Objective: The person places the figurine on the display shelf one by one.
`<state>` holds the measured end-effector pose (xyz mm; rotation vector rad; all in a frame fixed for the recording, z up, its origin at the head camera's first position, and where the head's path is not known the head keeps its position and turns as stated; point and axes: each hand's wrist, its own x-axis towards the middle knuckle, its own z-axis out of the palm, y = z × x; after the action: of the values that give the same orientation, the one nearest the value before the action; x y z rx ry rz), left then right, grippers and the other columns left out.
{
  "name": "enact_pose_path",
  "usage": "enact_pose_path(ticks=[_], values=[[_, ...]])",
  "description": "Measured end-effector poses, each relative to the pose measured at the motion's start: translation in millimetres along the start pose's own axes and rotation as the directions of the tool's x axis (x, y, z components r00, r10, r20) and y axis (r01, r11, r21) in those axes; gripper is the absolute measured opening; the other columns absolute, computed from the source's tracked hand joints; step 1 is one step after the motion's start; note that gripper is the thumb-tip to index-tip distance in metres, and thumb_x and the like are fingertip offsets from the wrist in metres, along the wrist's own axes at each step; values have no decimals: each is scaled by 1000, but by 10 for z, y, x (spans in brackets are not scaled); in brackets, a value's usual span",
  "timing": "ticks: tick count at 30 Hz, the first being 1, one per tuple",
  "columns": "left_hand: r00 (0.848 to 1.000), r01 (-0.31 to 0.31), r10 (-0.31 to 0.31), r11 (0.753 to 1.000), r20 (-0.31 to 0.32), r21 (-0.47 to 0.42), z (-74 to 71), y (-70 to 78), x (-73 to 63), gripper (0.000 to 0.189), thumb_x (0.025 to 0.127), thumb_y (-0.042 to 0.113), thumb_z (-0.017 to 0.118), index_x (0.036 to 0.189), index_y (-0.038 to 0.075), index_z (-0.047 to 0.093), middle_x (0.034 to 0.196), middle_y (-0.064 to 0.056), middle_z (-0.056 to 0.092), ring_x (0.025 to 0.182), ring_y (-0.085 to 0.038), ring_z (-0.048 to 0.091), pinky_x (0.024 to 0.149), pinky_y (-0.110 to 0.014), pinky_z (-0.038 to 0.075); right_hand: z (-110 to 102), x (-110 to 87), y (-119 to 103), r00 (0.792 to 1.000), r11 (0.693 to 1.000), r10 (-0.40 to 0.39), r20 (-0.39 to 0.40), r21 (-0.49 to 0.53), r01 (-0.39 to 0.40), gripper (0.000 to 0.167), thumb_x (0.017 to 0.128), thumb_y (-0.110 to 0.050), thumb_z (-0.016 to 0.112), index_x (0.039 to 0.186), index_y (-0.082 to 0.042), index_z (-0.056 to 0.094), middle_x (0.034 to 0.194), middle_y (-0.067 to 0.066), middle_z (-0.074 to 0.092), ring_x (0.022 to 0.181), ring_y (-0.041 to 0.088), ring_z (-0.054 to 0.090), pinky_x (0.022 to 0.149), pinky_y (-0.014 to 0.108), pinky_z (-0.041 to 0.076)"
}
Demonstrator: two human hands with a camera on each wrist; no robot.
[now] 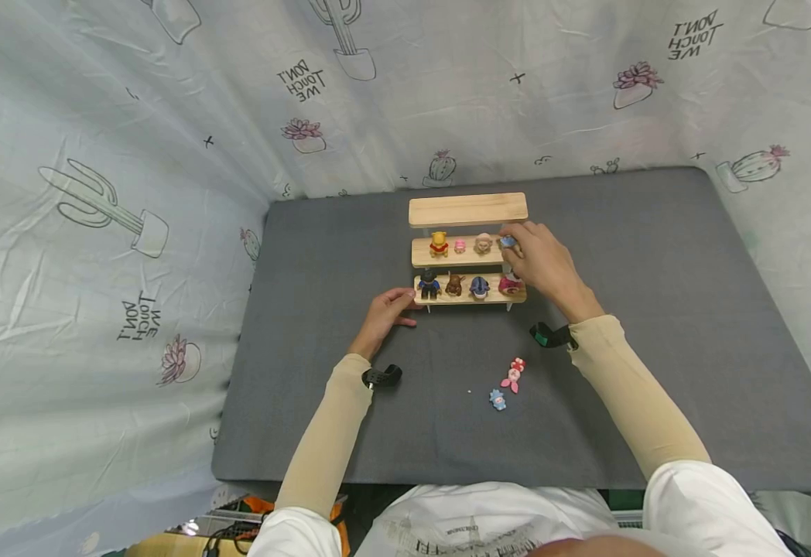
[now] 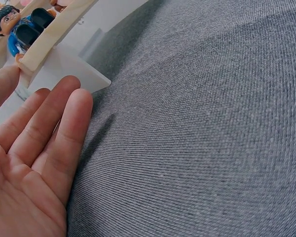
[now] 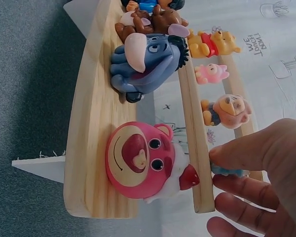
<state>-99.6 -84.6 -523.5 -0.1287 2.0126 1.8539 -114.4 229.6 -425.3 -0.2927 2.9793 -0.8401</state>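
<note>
My right hand (image 1: 541,259) pinches a small blue figurine (image 3: 229,171) between thumb and fingers at the right end of the middle tier of a wooden three-tier display stand (image 1: 468,210); the hand covers much of the figurine. My left hand (image 1: 386,316) touches the left end of the bottom tier with a fingertip, its other fingers (image 2: 74,123) extended below. Along the middle tier stand a yellow bear in red (image 1: 439,244), a small pink figurine (image 1: 460,246) and a brown-hooded figurine (image 1: 483,244). A pink bear (image 3: 138,160) sits at the bottom tier's right end.
Left of the pink bear are a blue donkey (image 3: 148,61), a brown figurine (image 1: 455,285) and a dark-haired figure in blue (image 1: 429,285). A red-and-pink figurine (image 1: 513,375) and a light blue one (image 1: 497,400) lie on the grey tabletop (image 1: 336,255) nearer the body.
</note>
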Motion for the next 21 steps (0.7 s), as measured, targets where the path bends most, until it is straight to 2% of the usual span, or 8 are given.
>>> enact_pose_path(ticks=[6,13,16,21], values=[[1000,-6,6,1000,7,8,-3,-15,0,36,104,28,60,126,0,65,122,-22,70,100,-12,71,70,-27,65,-9,-2,-2,1000,1000,5,25,29,-6,38,103,-19,59,140,-11,55,128,16,59,108,33,52,73,46,46],[1000,-6,6,1000,6,7,-1,-27,5,36,104,28,60,126,0,64,123,-24,69,100,-12,71,70,-27,65,-26,-16,5,999,998,26,33,53,-27,44,102,-20,61,144,-8,52,138,18,54,118,36,51,83,53,51],[1000,-5,5,1000,5,9,-1,-22,4,37,103,29,61,126,0,64,122,-23,70,100,-13,71,70,-27,65,-52,-38,-6,1000,998,20,10,60,-21,46,101,-19,63,144,-7,52,138,20,53,119,37,50,88,55,50],[1000,-15,15,1000,12,3,-8,-7,-7,37,103,30,61,127,1,65,120,-21,70,103,-16,71,70,-28,65,-165,-113,-69,997,997,-1,-74,77,7,40,101,-20,64,138,-6,58,136,21,54,121,40,48,99,58,45]])
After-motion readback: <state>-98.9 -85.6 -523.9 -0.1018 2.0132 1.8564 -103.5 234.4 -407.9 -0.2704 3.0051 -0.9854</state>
